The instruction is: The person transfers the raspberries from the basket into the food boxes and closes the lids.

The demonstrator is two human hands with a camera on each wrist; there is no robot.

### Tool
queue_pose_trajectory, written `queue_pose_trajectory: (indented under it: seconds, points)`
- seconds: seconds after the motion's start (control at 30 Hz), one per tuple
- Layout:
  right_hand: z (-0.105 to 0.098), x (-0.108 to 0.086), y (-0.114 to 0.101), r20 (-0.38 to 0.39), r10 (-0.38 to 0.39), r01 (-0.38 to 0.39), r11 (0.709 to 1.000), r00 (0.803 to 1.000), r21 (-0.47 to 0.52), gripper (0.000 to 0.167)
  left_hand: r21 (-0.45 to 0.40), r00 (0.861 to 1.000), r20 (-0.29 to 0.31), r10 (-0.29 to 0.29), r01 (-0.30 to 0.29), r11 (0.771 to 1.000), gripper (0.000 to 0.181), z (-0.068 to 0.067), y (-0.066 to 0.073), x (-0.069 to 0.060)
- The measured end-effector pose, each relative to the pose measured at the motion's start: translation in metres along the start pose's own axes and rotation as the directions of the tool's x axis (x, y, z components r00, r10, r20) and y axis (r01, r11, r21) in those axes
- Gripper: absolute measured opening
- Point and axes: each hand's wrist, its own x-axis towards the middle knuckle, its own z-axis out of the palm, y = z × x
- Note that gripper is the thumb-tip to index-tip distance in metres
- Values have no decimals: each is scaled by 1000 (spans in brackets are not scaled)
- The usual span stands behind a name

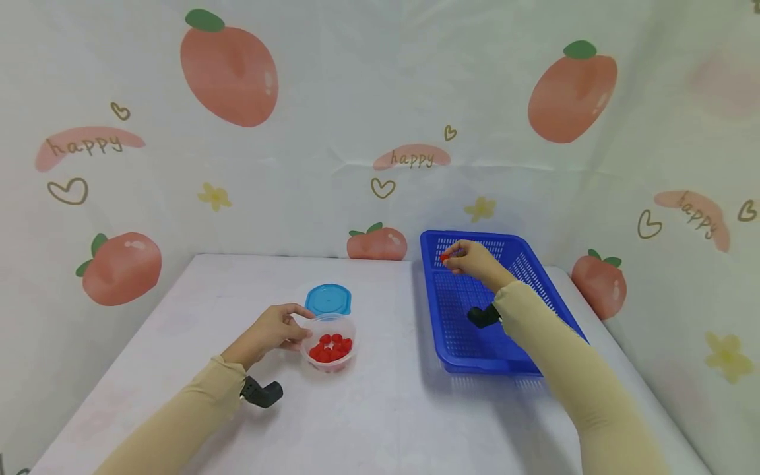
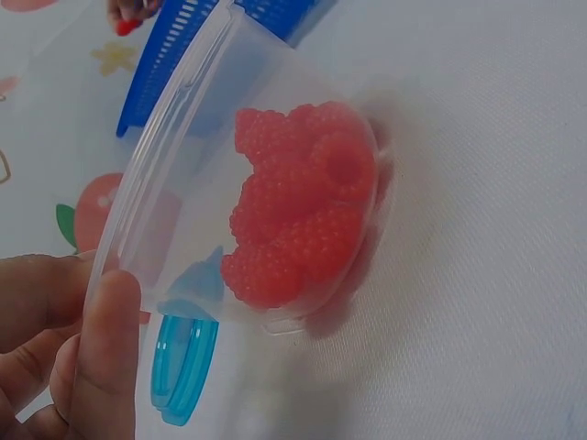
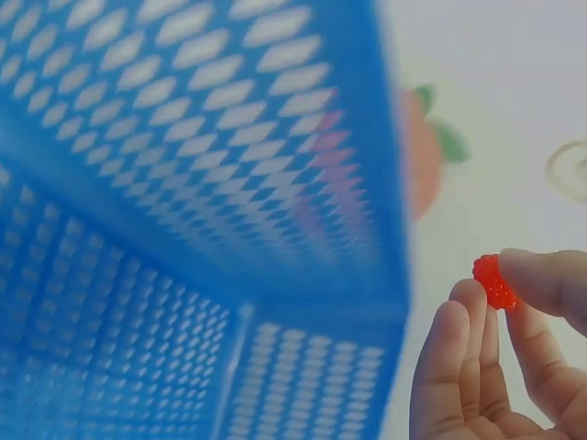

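Note:
My left hand (image 1: 274, 332) pinches the rim of a clear round plastic container (image 2: 188, 197), its thumb (image 2: 110, 339) showing on the outside in the left wrist view. Several red raspberries (image 2: 303, 211) lie together in the container's bottom, which stands on the table. Between thumb and fingertips, my right hand (image 1: 472, 262) pinches a single raspberry (image 3: 494, 282). In the head view that hand is above the far left part of a blue plastic basket (image 1: 432, 310). The right wrist view puts the raspberry beside the basket's rim (image 3: 390, 211), apart from it.
A light blue lid (image 1: 328, 299) lies on the white table (image 1: 380, 409) just behind the container. The perforated basket takes up the table's right side. Behind the table hangs a white cloth (image 1: 368, 79) printed with peaches and "happy" lettering.

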Motion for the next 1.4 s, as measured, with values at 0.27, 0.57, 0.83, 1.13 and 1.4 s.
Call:
queue_pose_trajectory:
  seconds: [0.27, 0.57, 0.83, 1.13, 1.4]
  points:
    - [2, -23, -18, -3, -48, 48, 994, 999, 100, 31, 1, 1000, -11, -8, 8, 1000, 41, 0, 0, 0]
    - [9, -53, -33, -26, -164, 166, 978, 986, 126, 30, -7, 1000, -11, -5, 5, 1000, 42, 0, 0, 0]
    - [27, -75, -49, -30, -278, 277, 929, 960, 244, 24, 3, 1000, -12, -5, 5, 1000, 43, 0, 0, -1]
    - [53, -94, -65, 15, -376, 352, 881, 927, 315, 23, -4, 1000, -13, -18, 18, 1000, 42, 1, 2, -1]
    - [87, -100, -68, 35, -419, 375, 844, 907, 384, 22, 1, 1000, -15, -14, 14, 1000, 42, 1, 0, 0]
